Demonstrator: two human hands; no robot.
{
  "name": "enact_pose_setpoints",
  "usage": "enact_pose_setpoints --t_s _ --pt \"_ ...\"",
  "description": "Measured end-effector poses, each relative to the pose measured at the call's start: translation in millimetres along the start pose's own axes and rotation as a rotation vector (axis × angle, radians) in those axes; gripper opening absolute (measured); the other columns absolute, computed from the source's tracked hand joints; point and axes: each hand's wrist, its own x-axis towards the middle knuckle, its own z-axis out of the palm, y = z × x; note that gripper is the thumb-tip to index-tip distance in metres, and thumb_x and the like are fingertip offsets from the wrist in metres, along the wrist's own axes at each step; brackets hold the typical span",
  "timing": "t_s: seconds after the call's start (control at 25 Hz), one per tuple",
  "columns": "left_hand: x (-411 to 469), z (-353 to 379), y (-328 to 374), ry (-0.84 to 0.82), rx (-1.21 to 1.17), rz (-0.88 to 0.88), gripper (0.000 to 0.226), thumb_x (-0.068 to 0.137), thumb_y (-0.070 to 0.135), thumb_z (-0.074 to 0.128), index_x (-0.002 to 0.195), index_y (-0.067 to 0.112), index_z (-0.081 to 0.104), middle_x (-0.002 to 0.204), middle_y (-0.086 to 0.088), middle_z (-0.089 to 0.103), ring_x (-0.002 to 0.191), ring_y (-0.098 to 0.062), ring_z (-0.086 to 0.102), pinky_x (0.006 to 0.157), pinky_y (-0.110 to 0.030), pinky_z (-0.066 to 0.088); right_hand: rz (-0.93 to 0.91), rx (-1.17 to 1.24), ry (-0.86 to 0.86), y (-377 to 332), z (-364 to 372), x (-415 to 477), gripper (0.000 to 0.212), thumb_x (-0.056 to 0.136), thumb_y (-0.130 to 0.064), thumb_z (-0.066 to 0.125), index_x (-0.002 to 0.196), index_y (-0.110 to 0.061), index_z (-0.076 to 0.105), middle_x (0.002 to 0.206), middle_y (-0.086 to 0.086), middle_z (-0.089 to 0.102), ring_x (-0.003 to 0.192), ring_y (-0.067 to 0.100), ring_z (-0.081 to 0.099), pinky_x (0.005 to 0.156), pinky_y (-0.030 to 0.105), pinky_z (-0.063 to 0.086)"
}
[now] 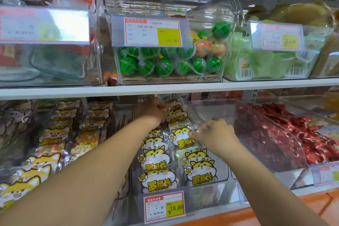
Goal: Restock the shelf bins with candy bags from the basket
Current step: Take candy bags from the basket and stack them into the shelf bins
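Yellow-and-white cartoon-printed clear plastic candy bags (pixel 159 180) stand upright in two rows inside a transparent acrylic shelf bin (pixel 205 198) on the lower shelf. A red-bordered price label with a yellow panel (pixel 164 206) is fixed to the near wall of the bin.

Left hand (pixel 152 110): reaches to the far end of the bin, under the white edge of the upper shelf (pixel 165 89). Fingers are curled against the tops of the farthest bags. Whether they clamp a bag cannot be determined.

Right hand (pixel 215 134): positioned over the right row. Thumb and forefinger are closed together on the clear top edge of the mid-row bag (pixel 183 138).

Adjacent items: an open clear bin of red foil-wrapped sweets (pixel 286 134) sits to the right. Orange fox-printed bags (pixel 53 134) lie to the left. Green watermelon-patterned balls (pixel 146 64) fill a clear bin on the upper shelf.
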Motion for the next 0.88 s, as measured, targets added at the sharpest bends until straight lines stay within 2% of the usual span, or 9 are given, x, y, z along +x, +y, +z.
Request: enact_pose_setpoints --t_s 0.16,0.2,0.28,0.36,0.44,0.56,0.72,0.8,0.88 --pt "-14.5 -14.5 9.7 0.014 0.022 0.037 0.038 0.09 0.031 0.067 0.127 0.026 0.061 0.126 0.004 0.064 0.11 -0.017 0.061 0.095 -0.027 0.048 -0.001 0.071 -0.005 2.5 -0.4 -1.5 0.028 0.079 -0.051 0.069 0.072 -0.028 0.056 0.123 0.006 0.052 0.115 0.029 0.051 0.094 0.041 0.047" --pt "-24.7 -19.1 11.4 0.025 -0.009 0.066 0.038 0.09 0.032 0.067 0.127 0.026 0.061 0.125 0.005 0.064 0.108 -0.015 0.061 0.093 -0.022 0.047 -0.006 0.088 -0.005 3.9 -1.0 -4.6 0.028 0.079 -0.052 0.07 0.079 -0.027 0.057 0.123 0.006 0.053 0.106 0.028 0.055 0.087 0.038 0.049" --pt "-57.4 -28.1 13.8 0.064 -0.103 0.142 0.031 0.091 0.028 0.065 0.122 0.027 0.065 0.114 0.009 0.066 0.097 -0.009 0.061 0.08 -0.01 0.042 -0.028 0.133 -0.003 6.6 -3.6 -15.9 0.036 0.082 -0.05 0.068 0.104 -0.024 0.058 0.127 0.005 0.052 0.093 0.025 0.06 0.072 0.032 0.047" --pt "-103.3 -36.7 11.7 0.113 -0.193 0.233 0.022 0.092 0.022 0.063 0.112 0.03 0.069 0.106 0.016 0.067 0.087 0.001 0.059 0.072 -0.002 0.039 -0.079 0.17 0.062 8.0 -12.5 -30.9 0.044 0.087 -0.042 0.065 0.124 -0.022 0.053 0.134 0.006 0.049 0.1 0.023 0.059 0.076 0.029 0.044" --pt "-155.2 -43.9 4.4 0.113 -0.27 0.275 0.019 0.092 0.019 0.062 0.103 0.031 0.071 0.1 0.021 0.066 0.084 0.002 0.059 0.071 0.0 0.039 -0.183 0.21 0.195 7.6 -26.4 -52.9 0.032 0.089 -0.033 0.064 0.119 -0.021 0.058 0.13 0.006 0.052 0.105 0.019 0.055 0.082 0.026 0.039" --pt "-218.3 -41.4 -21.4 -0.038 -0.367 0.227 0.018 0.092 0.016 0.064 0.097 0.032 0.072 0.093 0.021 0.069 0.082 0.001 0.061 0.069 -0.006 0.042 -0.274 0.357 0.253 11.0 -37.4 -93.4 0.006 0.09 -0.022 0.061 0.096 -0.023 0.063 0.102 0.004 0.063 0.085 0.014 0.056 0.074 0.025 0.039" --pt "-277.4 -17.6 -72.5 -0.456 -0.312 0.01 0.018 0.095 0.021 0.061 0.104 0.036 0.063 0.091 0.017 0.065 0.08 -0.001 0.06 0.066 -0.014 0.046 -0.243 0.504 0.02 20.0 -22.9 -152.9 0.009 0.093 -0.018 0.059 0.085 -0.02 0.063 0.075 0.003 0.065 0.058 0.01 0.057 0.053 0.021 0.045" --pt "-300.4 5.7 -102.3 -0.602 -0.241 -0.103 0.021 0.096 0.023 0.059 0.116 0.03 0.06 0.103 0.013 0.062 0.093 -0.013 0.064 0.074 -0.027 0.051 -0.194 0.449 -0.226 37.1 6.1 -171.8 0.01 0.093 -0.017 0.059 0.085 -0.016 0.064 0.073 0.003 0.065 0.057 0.01 0.059 0.051 0.023 0.046" --pt "-320.7 31.1 -130.0 -0.71 -0.19 -0.22 0.031 0.098 0.026 0.057 0.129 0.023 0.056 0.117 0.008 0.058 0.104 -0.024 0.062 0.083 -0.037 0.05 -0.087 0.309 -0.561 63.8 45.4 -186.2 0.01 0.094 -0.021 0.06 0.093 -0.013 0.066 0.082 0.002 0.068 0.067 0.012 0.063 0.058 0.026 0.051"
